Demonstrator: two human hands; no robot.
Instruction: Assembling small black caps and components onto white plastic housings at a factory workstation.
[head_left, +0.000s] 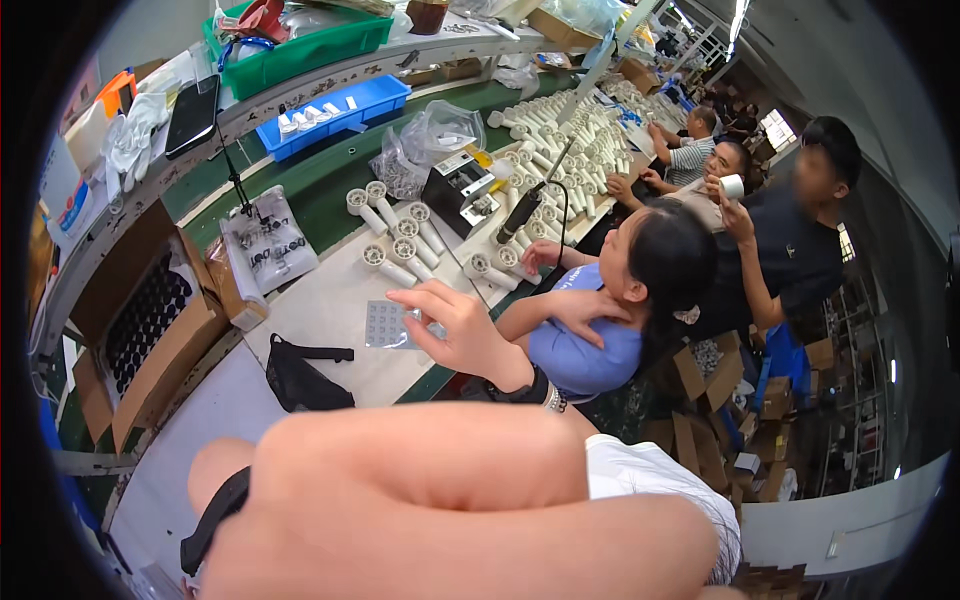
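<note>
My right hand (465, 330), with a dark band and a bracelet at the wrist, reaches to the middle of the view. Its fingers are bent round the right side of a small sheet of grey square labels (384, 324), and the sheet's far end is hidden behind them. Very close to the camera, blurred bare skin (430, 500) fills the lower middle, seemingly my left hand. How its fingers lie, and whether they hold anything, cannot be made out. A black strapped cloth item (308, 372) lies just left of the label sheet.
White round-headed handles (405, 250) lie in rows beside a small black-and-silver machine (462, 190). A cardboard box of black round parts (150, 325) stands left. Blue tray (335, 115) and green bin (300, 55) are behind. A blue-shirted co-worker (590, 340) sits close at right; others are beyond.
</note>
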